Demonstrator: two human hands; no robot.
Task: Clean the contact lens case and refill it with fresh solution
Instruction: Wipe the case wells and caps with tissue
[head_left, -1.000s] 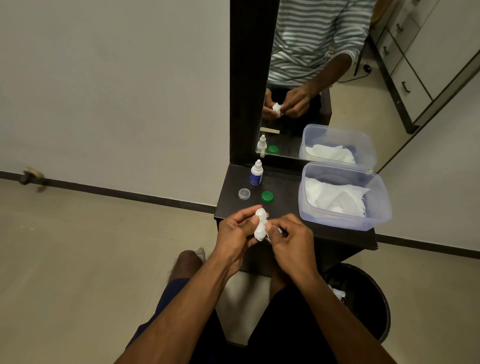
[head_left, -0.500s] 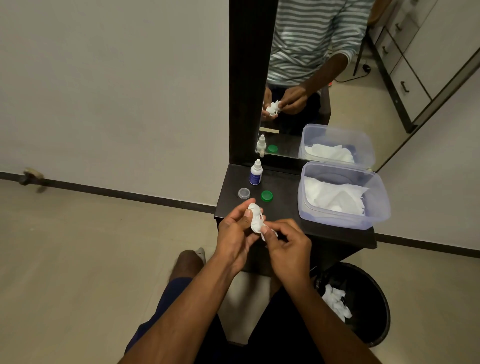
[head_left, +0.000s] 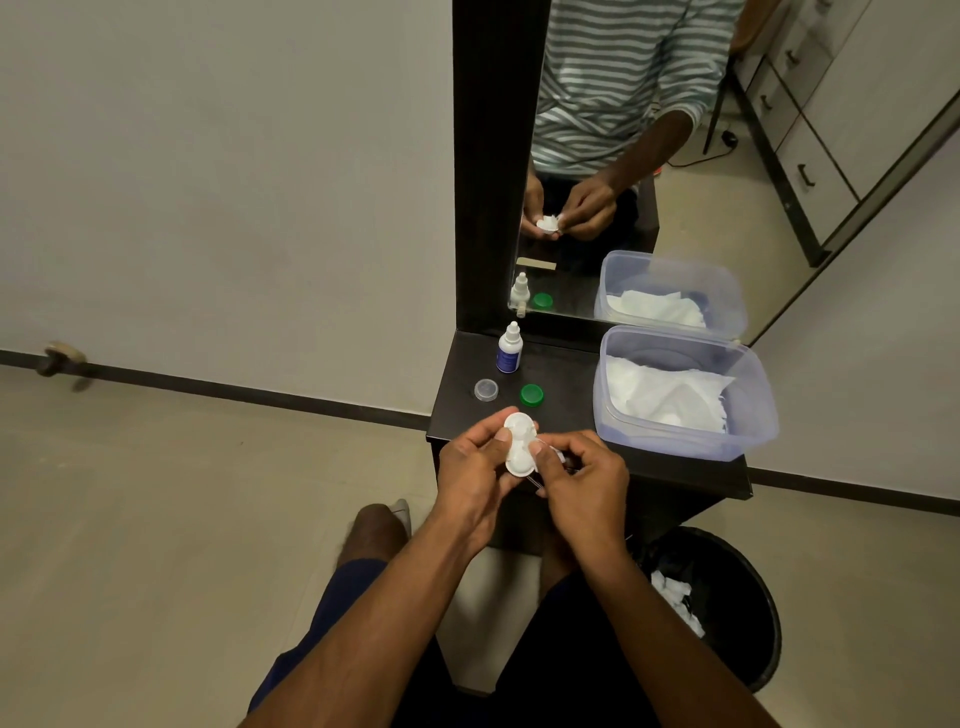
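Observation:
Above the near edge of the dark stand (head_left: 563, 371), my left hand (head_left: 475, 467) holds the white contact lens case (head_left: 519, 442), its two round wells facing up. My right hand (head_left: 584, 480) is closed beside the case, thumb touching its right side, and pinches a small white scrap of tissue (head_left: 551, 451) that is mostly hidden by the fingers. A small white solution bottle (head_left: 509, 353) with a blue label stands upright at the back left of the stand. A clear cap (head_left: 485, 389) and a green cap (head_left: 532, 395) lie in front of it.
A clear plastic tub (head_left: 675, 441) holding white tissues (head_left: 665, 395) fills the stand's right side. A mirror (head_left: 649, 218) rises behind the stand. A black bin (head_left: 753, 587) with used tissues sits on the floor at the lower right. My knees are below the stand.
The case was wrapped in bunched tissue between both hands. It now lies bare in my left hand, wells up, and my right hand has drawn slightly to the right.

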